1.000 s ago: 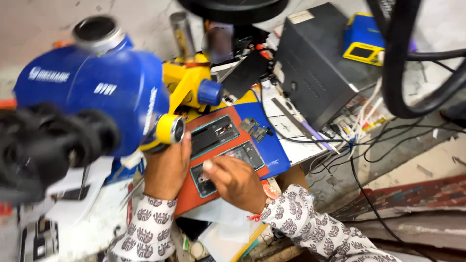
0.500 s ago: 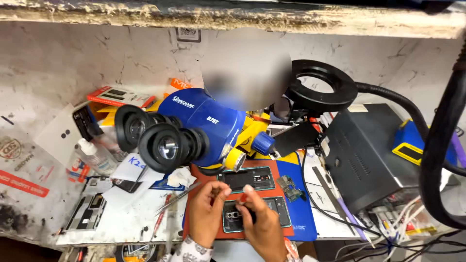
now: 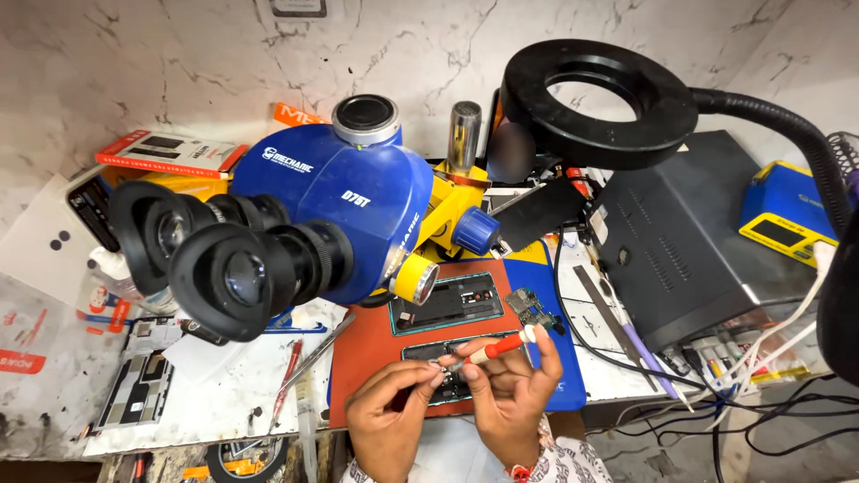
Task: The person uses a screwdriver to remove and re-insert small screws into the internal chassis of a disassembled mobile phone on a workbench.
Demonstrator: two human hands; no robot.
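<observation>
Right hand [image 3: 512, 394]: your fingers pinch a red-handled screwdriver [image 3: 497, 348], tip pointing left.
Left hand [image 3: 386, 413]: your fingers press together at that tip; whether they hold anything, you cannot tell.
Phone [image 3: 447, 380]: open, just beneath your fingers, on the orange mat [image 3: 362, 367].
Microscope [image 3: 331, 215]: above your fingers, on the counter [image 3: 206, 394].

Red-handled screwdriver [image 3: 495, 346] tilted, above dark phone frame [image 3: 443, 368].
</observation>
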